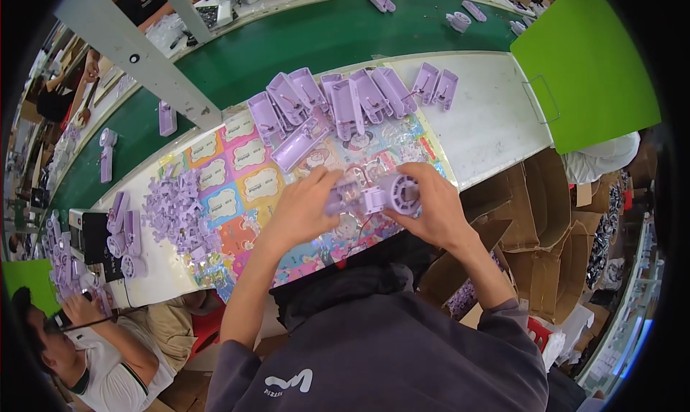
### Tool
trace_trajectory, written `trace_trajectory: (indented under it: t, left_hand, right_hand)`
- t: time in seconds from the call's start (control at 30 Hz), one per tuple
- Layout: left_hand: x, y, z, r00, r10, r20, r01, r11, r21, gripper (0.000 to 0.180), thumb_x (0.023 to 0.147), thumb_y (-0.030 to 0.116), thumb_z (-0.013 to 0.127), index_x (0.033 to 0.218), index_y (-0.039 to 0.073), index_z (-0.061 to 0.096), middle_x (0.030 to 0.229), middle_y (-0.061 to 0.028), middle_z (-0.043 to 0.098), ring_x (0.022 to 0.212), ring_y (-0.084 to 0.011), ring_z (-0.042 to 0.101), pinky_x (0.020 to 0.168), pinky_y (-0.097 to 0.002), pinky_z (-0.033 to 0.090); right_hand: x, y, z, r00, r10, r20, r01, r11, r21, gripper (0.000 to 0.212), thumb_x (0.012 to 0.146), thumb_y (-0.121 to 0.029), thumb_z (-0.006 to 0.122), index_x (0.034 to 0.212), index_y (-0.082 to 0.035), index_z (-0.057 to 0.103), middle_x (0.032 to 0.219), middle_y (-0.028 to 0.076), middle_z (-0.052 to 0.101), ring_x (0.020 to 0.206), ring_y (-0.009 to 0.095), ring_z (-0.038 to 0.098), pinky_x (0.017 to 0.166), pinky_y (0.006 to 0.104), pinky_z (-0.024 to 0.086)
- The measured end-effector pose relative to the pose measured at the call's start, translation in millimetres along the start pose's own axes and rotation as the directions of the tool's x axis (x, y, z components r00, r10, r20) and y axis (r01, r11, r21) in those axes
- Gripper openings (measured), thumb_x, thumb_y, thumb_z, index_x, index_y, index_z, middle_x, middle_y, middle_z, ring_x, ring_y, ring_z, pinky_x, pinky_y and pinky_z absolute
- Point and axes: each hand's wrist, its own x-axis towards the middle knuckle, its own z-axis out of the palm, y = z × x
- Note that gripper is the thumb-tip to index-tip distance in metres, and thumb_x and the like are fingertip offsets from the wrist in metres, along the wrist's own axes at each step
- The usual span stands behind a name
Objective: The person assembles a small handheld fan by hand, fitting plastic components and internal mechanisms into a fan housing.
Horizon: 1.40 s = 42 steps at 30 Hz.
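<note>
The fingers of the left hand (pixel 305 204) are closed around a purple housing (pixel 336 198); the fingers of the right hand (pixel 435 207) grip the rim of a purple ring-shaped head (pixel 404 194). A pale block (pixel 373 200) sits between both sets of fingers, next to the head. A thin red wire (pixel 364 173) curves between the hands. Under the fingers, a colourful printed sheet (pixel 259 182) covers part of the white worktop (pixel 481 128). Just beyond the fingers, purple shells (pixel 346 107) stand and lean in a row. Left of the left fingers is a pile of small purple parts (pixel 176 211). Farther beyond the fingers runs a green belt (pixel 302 42). Right of the right fingers are open cardboard boxes (pixel 543 229); farther right and beyond stands a bright green panel (pixel 586 67). A seated co-worker (pixel 118 354) is well left of the fingers, on the near side.
</note>
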Motion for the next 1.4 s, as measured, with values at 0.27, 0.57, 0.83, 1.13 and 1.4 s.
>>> trace_trajectory:
  t: [0.27,0.57,0.83,1.13,1.4]
  left_hand:
    - [-16,1,-17,0.997,-0.065,0.049,0.075,0.968,-0.241,0.059,0.064,0.016,0.078,0.118,-0.003,0.065,0.100,-0.0198,0.063,0.096,-0.0380,0.063,0.088,-0.0419,0.050]
    - [-20,9,-32,0.979,-0.101,0.175,0.160,0.917,-0.366,0.050,0.064,0.017,0.080,0.108,-0.005,0.068,0.091,-0.0228,0.070,0.086,-0.0383,0.067,0.080,-0.0416,0.052]
    - [-21,17,-31,0.957,-0.160,0.243,0.252,0.871,-0.421,0.046,0.078,0.029,0.083,0.106,-0.004,0.070,0.093,-0.0215,0.071,0.086,-0.0352,0.069,0.081,-0.0405,0.053]
    - [-25,1,-11,0.984,-0.171,0.039,0.148,0.691,-0.707,0.038,0.085,0.022,0.081,0.113,-0.003,0.071,0.090,-0.0151,0.073,0.084,-0.0151,0.067,0.080,-0.0339,0.053]
    - [17,-17,-50,0.957,-0.267,-0.115,0.073,0.603,-0.795,0.044,0.090,0.018,0.076,0.125,-0.006,0.063,0.103,-0.0126,0.073,0.099,-0.0133,0.066,0.086,-0.0292,0.053]
  right_hand:
    - [13,-17,6,0.985,-0.103,-0.141,0.101,0.995,-0.025,0.065,0.066,-0.012,0.087,0.125,-0.004,0.060,0.122,0.011,0.063,0.100,0.033,0.065,0.081,0.0408,0.055]
    - [22,-32,4,0.977,-0.208,0.041,0.209,0.977,-0.041,0.074,0.064,-0.012,0.086,0.133,-0.008,0.060,0.120,0.009,0.063,0.091,0.028,0.062,0.074,0.0380,0.054]
    - [22,-39,-2,0.972,-0.197,0.128,0.211,0.971,-0.110,0.077,0.063,-0.011,0.085,0.136,-0.009,0.059,0.120,0.010,0.062,0.091,0.028,0.062,0.073,0.0375,0.054]
    - [26,-31,8,0.960,-0.275,0.057,0.280,0.953,-0.114,0.087,0.054,-0.006,0.084,0.137,-0.010,0.059,0.128,0.013,0.061,0.094,0.030,0.063,0.077,0.0397,0.055]
    - [31,23,43,0.987,0.108,-0.116,-0.079,0.970,0.232,0.076,0.080,-0.009,0.082,0.145,-0.002,0.044,0.112,0.011,0.064,0.079,0.024,0.062,0.069,0.0333,0.053]
